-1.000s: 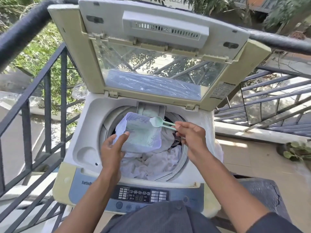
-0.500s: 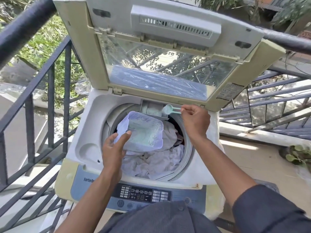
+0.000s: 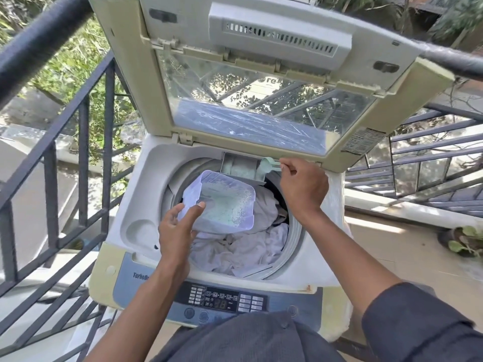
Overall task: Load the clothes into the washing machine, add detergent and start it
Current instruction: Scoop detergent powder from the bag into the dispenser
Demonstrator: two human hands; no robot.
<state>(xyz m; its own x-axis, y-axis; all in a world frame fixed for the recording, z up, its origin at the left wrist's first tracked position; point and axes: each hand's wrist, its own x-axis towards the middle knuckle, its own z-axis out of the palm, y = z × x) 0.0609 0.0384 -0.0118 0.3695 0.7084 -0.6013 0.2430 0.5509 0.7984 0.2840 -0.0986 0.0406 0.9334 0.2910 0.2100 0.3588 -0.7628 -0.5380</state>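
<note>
The clothes [image 3: 243,241] are lying piled in the drum of the washing machine [image 3: 136,194], pale cloth bunched just below and between the two hands. The left hand [image 3: 177,228] is gripping a clear plastic tub [image 3: 222,202] of pale green detergent powder, thumb curled over the near rim and fingers wrapped under the side, holding it tilted over the drum just above the clothes. The right hand [image 3: 303,184] is pinching the handle of a small green scoop [image 3: 269,163], fingers curled in around it, and is holding the scoop's bowl over the detergent drawer [image 3: 240,167] at the back rim of the drum, just ahead of and to the left of that hand. Pale powder is showing inside the drawer. The two hands are working apart, the tub between them and nearer the left one. The lid [image 3: 261,100] is standing propped open beyond both hands, its clear window reflecting railings and leaves. The control panel [image 3: 222,300], with its buttons and a lit display, is sitting nearest the person, under the forearms. A dark metal railing [image 3: 49,158] is running well off to the left of the left hand, and a potted plant [image 3: 465,241] is sitting on the floor far out to the right of the right hand.
</note>
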